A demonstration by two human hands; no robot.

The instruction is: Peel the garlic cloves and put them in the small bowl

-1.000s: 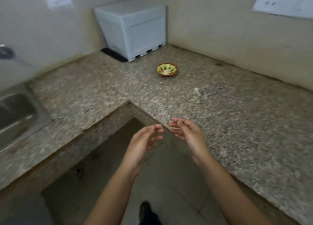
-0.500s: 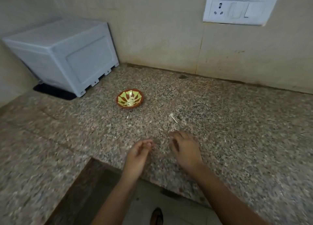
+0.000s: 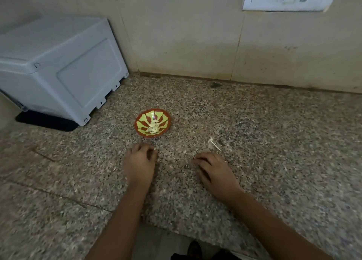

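Small red-and-green patterned bowl (image 3: 137, 130) lies just beyond left hand (image 3: 140, 162), the nearer one; right hand (image 3: 214, 171) rests apart. Fingers (image 3: 146, 150) loosely curled: left's contents unclear, right holds nothing visible.

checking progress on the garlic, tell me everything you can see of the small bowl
The small bowl is round and shallow, seemingly glazed ceramic, with a red-brown rim and a yellow-green petal pattern inside. It stands upright on the speckled counter, right of the grey box and apart from it. A little heap of pale peeled garlic cloves lies in its middle. The left hand is just in front, not touching it.
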